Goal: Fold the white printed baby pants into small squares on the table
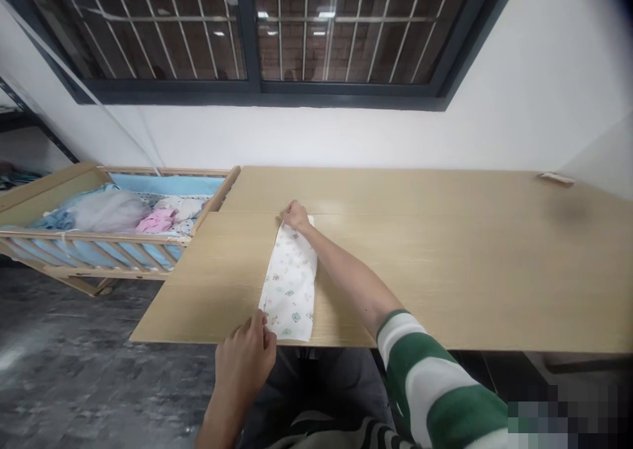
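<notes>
A folded white cloth (291, 284) with a small printed pattern lies lengthwise on the wooden table (435, 258), its near end close to the front edge. My left hand (247, 350) pinches the cloth's near left corner, thumb and forefinger together. At the far end, my right hand (295, 215) is closed on the cloth's upper left corner, the arm reaching across from the right. The cloth is a long narrow strip, and its layers show along the left side.
Left of the table stands a wooden crib (93, 238) with blue lining, holding a pink cloth (157, 221) and other bedding. A barred window (341, 33) is in the wall behind. A small flat object (556, 179) lies at the table's far right corner.
</notes>
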Demonstrator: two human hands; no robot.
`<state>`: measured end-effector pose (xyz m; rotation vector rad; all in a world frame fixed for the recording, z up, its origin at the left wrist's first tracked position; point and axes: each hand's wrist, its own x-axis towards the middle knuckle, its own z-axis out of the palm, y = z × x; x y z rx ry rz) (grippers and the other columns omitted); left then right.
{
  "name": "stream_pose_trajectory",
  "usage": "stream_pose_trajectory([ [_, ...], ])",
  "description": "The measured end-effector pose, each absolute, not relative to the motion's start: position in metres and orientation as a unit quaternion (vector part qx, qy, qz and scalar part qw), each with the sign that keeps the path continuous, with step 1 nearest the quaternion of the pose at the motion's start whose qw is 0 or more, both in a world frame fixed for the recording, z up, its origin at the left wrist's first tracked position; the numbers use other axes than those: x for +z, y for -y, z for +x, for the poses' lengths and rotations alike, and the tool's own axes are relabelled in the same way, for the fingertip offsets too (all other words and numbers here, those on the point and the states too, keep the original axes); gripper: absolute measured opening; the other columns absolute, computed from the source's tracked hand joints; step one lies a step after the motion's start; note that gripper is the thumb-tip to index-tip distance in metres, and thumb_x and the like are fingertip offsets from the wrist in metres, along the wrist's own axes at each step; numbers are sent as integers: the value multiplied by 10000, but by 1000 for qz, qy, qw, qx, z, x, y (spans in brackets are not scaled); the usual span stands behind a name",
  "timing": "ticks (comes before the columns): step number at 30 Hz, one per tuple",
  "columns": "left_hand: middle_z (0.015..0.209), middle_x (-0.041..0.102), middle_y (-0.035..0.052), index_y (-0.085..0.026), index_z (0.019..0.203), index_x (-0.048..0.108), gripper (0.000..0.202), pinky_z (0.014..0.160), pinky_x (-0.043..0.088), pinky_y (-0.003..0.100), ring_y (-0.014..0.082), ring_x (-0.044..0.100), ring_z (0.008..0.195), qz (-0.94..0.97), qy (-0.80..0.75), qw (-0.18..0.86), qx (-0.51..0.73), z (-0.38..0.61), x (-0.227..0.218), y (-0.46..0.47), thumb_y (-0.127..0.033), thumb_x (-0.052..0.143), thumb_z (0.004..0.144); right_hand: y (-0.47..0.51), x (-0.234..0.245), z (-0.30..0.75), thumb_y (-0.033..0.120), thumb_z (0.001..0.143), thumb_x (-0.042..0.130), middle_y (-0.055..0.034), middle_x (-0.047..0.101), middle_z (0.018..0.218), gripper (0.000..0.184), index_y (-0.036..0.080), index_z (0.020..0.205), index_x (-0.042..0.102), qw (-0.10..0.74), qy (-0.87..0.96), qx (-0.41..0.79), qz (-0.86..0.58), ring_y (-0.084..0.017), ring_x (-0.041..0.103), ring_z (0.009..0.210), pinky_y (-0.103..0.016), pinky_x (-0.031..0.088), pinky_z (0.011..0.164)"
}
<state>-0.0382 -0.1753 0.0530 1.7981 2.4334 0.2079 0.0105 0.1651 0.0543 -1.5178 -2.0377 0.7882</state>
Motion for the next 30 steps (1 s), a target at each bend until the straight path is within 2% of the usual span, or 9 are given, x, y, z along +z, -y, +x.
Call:
stream_pose_trajectory([
  [3,1017,726,83,-228,1022,618,208,773,494,362,279,686,960,607,-780,-41,142,-31,47,185,-367,468,982,-135,61,20,287,904,549,-88,679,1114,267,208,1159,541,240,784,292,-492,-224,639,1017,-333,502,878],
  [6,1209,692,115,-213,1146,614,283,915,505,391,282,657,1097,657,-720,-80,208,-19,36,194,-402,468,994,-84,65,40,395,942,557,-133,610,1336,446,191,1332,490,224,881,282,-306,-246,594,1202,-370,462,1015],
  [8,1345,636,134,-191,1270,580,357,973,500,407,295,607,1221,684,-689,-93,222,-8,26,199,-385,482,987,-46,66,56,489,972,523,-153,470,1520,581,197,1461,414,175,933,265,-170,-274,473,1377,-408,391,1116],
  [10,1417,589,154,-165,1357,542,439,1020,488,436,316,552,1305,694,-679,-109,213,2,13,203,-381,491,978,-11,62,72,522,995,482,-124,327,1628,633,236,1543,345,125,957,249,-79,-269,315,1494,-421,311,1184],
  [13,1384,616,168,-155,1352,571,454,1054,473,479,344,549,1312,698,-680,-130,184,13,-3,209,-382,506,965,19,48,89,510,1015,453,-106,238,1663,642,244,1581,311,75,969,233,-21,-257,212,1537,-432,226,1230],
  [17,1483,531,176,-157,1413,539,486,1069,464,509,375,446,1407,691,-692,-136,160,21,-9,214,-332,513,961,10,26,97,506,1024,448,-95,261,1652,593,251,1556,385,48,974,218,-29,-250,209,1539,-443,171,1248],
  [20,1561,430,189,-153,1463,489,523,1060,472,514,384,389,1445,690,-694,-137,156,21,-8,215,-295,507,960,-25,19,94,537,1032,407,-57,192,1672,608,291,1582,323,33,975,205,-77,-239,163,1550,-450,119,1257],
  [25,1555,450,156,-214,1491,463,565,1027,501,503,373,423,1427,705,-676,-152,148,14,-13,213,-317,535,940,-101,13,83,647,1016,283,-31,129,1681,685,301,1606,244,7,967,173,-186,-232,92,1560,-451,57,1264],
  [30,1541,476,131,-246,1445,524,512,1019,508,471,342,465,1398,704,-678,-145,153,8,-14,212,-321,548,939,-158,7,80,649,1014,258,-33,127,1678,709,270,1613,231,38,949,151,-275,-251,91,1559,-462,72,1264],
])
